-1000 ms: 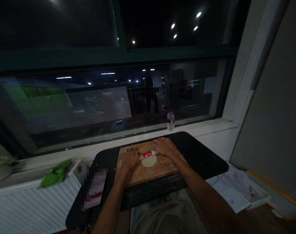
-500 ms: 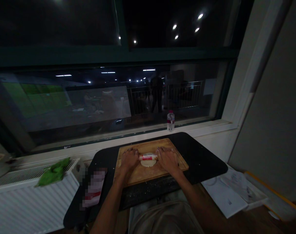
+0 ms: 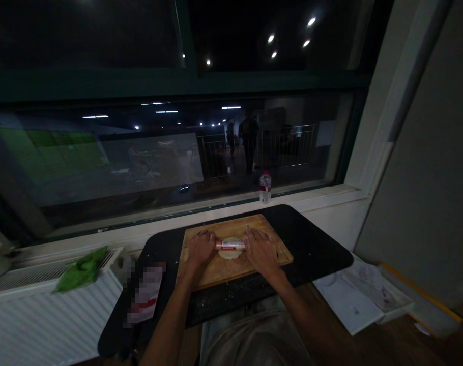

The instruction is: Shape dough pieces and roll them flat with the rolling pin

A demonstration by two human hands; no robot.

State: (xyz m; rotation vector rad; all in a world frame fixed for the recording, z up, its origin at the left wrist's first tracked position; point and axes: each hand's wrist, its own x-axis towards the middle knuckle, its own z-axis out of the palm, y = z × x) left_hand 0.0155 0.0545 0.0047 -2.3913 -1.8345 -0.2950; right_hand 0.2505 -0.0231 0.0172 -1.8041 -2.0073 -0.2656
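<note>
A rolling pin [image 3: 230, 246] with a red and white label lies across a flat, pale round of dough [image 3: 231, 254]. My left hand [image 3: 201, 249] is closed over the pin's left end. The other end is under my right hand [image 3: 261, 250], whose thumb side is raised a little. Both ends of the pin are hidden by the hands. Beneath the dough is a wooden cutting board [image 3: 220, 277], set on a small black table [image 3: 308, 249].
A water bottle [image 3: 265, 188] with a pink cap stands on the windowsill. Left on the table lies a pink and white packet [image 3: 145, 295], partly blurred. A green cloth [image 3: 82, 269] hangs over the radiator [image 3: 44, 320]. Flat white boxes [image 3: 349, 300] lie low at the right.
The rolling pin has turned, so its label shows a different side. My hands stay on its ends, with the right thumb now lifted higher. The view has shifted slightly.
</note>
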